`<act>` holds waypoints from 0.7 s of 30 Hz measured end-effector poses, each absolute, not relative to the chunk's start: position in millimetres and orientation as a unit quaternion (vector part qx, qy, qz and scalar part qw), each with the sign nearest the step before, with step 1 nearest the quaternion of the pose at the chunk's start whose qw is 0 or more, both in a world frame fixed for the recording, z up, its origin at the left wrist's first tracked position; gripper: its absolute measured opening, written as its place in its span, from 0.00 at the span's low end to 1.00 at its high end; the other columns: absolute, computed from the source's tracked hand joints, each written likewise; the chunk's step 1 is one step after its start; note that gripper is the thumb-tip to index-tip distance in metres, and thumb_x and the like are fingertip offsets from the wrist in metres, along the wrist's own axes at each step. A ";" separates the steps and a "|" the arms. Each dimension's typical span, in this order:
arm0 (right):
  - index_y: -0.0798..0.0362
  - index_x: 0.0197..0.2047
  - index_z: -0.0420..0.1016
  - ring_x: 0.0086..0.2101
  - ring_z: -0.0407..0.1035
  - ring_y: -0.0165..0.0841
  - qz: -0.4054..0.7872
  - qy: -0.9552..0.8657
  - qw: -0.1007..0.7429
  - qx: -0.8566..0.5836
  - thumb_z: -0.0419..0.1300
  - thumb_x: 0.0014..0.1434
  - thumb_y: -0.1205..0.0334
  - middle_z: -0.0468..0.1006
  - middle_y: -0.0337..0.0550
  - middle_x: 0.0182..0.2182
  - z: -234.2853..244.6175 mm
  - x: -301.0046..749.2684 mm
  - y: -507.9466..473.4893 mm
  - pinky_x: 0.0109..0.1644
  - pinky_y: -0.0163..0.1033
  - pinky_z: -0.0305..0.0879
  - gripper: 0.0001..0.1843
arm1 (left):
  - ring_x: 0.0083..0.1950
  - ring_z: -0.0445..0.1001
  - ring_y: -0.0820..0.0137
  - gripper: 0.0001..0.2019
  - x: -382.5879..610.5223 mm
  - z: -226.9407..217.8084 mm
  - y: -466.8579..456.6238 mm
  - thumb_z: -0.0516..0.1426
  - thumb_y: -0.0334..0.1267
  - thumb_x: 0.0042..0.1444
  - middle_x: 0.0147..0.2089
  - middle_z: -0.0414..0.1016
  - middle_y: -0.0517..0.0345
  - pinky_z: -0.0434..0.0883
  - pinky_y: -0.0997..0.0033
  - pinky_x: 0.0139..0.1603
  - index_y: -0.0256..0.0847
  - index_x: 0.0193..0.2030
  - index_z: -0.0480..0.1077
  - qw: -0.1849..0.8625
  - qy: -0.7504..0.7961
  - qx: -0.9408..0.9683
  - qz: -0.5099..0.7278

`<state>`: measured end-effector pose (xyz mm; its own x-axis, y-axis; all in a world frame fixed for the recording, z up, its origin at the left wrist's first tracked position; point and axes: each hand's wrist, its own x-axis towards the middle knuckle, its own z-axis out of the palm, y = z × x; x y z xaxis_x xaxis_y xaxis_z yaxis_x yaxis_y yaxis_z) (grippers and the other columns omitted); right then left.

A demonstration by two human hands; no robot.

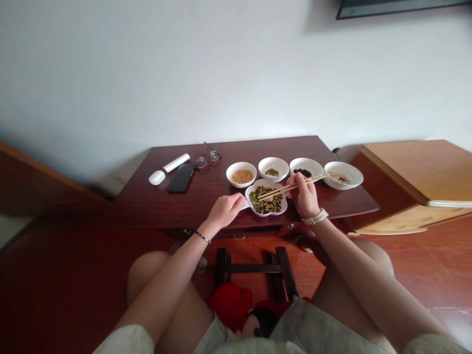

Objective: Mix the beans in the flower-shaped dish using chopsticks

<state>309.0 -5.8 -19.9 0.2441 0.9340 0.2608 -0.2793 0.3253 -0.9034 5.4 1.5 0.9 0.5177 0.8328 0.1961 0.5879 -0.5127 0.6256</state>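
My left hand (229,210) is closed around the short handle of a flower-shaped dish (268,213) at the table's front edge. Mixed beans (266,202), yellow and green with some dark ones, cover the dish's bottom. A pair of chopsticks (311,180) is gripped in my right hand (304,196), their tips down among the mixed beans. Behind the dish stand a white bowl of yellow beans (242,176), a bowl with a few green beans (272,172) and a bowl of black beans (303,172), partly hidden by my right hand.
Farther right, a larger white bowl (343,183) holds some pale and reddish bits. On the dark table (206,196) at left lie eyeglasses (208,159), a black phone (181,178) and a white case with a rounded piece (177,162). A wooden cabinet (416,167) stands at right.
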 end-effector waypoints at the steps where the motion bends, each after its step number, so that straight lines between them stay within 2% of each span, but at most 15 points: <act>1: 0.48 0.32 0.75 0.22 0.64 0.31 0.442 -0.425 0.695 -0.376 0.69 0.71 0.34 0.70 0.37 0.25 -20.2 309.2 -7.6 0.25 0.39 0.59 0.27 | 0.32 0.79 0.64 0.21 5.5 -0.1 1.3 0.49 0.49 0.82 0.29 0.79 0.58 0.64 0.69 0.38 0.43 0.43 0.77 0.247 0.425 0.835 0.248; 4: 0.48 0.33 0.75 0.23 0.66 0.31 0.453 -0.406 0.704 -0.365 0.70 0.70 0.35 0.71 0.37 0.26 -21.7 310.2 -12.2 0.26 0.39 0.62 0.27 | 0.36 0.81 0.64 0.20 5.2 -3.0 -0.7 0.50 0.50 0.82 0.35 0.83 0.56 0.67 0.69 0.40 0.43 0.46 0.78 0.213 0.422 0.838 0.271; 8: 0.48 0.32 0.75 0.23 0.66 0.29 0.462 -0.398 0.706 -0.359 0.70 0.70 0.35 0.71 0.36 0.26 -25.1 310.4 -12.1 0.26 0.37 0.62 0.27 | 0.38 0.80 0.64 0.16 -1.7 -2.9 -8.5 0.50 0.45 0.81 0.41 0.84 0.53 0.71 0.66 0.43 0.43 0.52 0.78 0.098 0.422 0.821 0.372; 11: 0.48 0.32 0.74 0.23 0.65 0.29 0.469 -0.397 0.695 -0.374 0.71 0.68 0.33 0.70 0.35 0.25 -27.3 310.2 -8.3 0.25 0.37 0.63 0.28 | 0.51 0.79 0.54 0.14 -4.3 -3.7 -25.4 0.53 0.43 0.77 0.51 0.82 0.41 0.75 0.55 0.54 0.40 0.55 0.76 -0.028 0.379 0.798 0.468; 13: 0.48 0.32 0.74 0.23 0.64 0.29 0.471 -0.393 0.687 -0.390 0.71 0.66 0.31 0.70 0.35 0.26 -28.0 310.2 -6.0 0.25 0.37 0.62 0.29 | 0.52 0.78 0.53 0.11 5.5 -11.0 -46.5 0.55 0.39 0.74 0.50 0.82 0.41 0.75 0.52 0.56 0.40 0.55 0.75 -0.045 0.328 0.813 0.478; 15: 0.48 0.32 0.74 0.22 0.63 0.29 0.473 -0.393 0.682 -0.396 0.71 0.66 0.31 0.70 0.35 0.26 -28.3 310.3 -4.5 0.24 0.38 0.62 0.29 | 0.50 0.79 0.56 0.09 31.1 -27.3 -75.2 0.55 0.37 0.73 0.48 0.82 0.46 0.75 0.53 0.57 0.43 0.54 0.76 0.035 0.227 0.898 0.374; 17: 0.48 0.32 0.74 0.22 0.63 0.29 0.477 -0.394 0.678 -0.396 0.71 0.66 0.31 0.70 0.35 0.26 -28.6 310.5 -3.9 0.24 0.38 0.61 0.29 | 0.50 0.79 0.57 0.09 73.0 -51.2 -106.6 0.55 0.38 0.74 0.47 0.82 0.46 0.76 0.53 0.58 0.42 0.50 0.77 0.175 0.162 0.942 0.238; 19: 0.48 0.33 0.75 0.23 0.63 0.29 0.479 -0.392 0.678 -0.396 0.71 0.66 0.32 0.70 0.35 0.27 -29.1 310.6 -3.8 0.24 0.38 0.60 0.28 | 0.54 0.79 0.54 0.10 125.3 -76.8 -133.7 0.56 0.42 0.74 0.51 0.82 0.42 0.77 0.51 0.60 0.41 0.50 0.77 0.347 0.236 0.893 0.162; 21: 0.48 0.33 0.75 0.23 0.63 0.29 0.483 -0.388 0.681 -0.391 0.71 0.66 0.32 0.71 0.35 0.28 -29.6 310.6 -4.0 0.25 0.38 0.61 0.28 | 0.51 0.80 0.54 0.10 178.2 -96.7 -150.5 0.56 0.42 0.74 0.49 0.82 0.43 0.78 0.52 0.56 0.40 0.46 0.77 0.542 0.345 0.755 0.128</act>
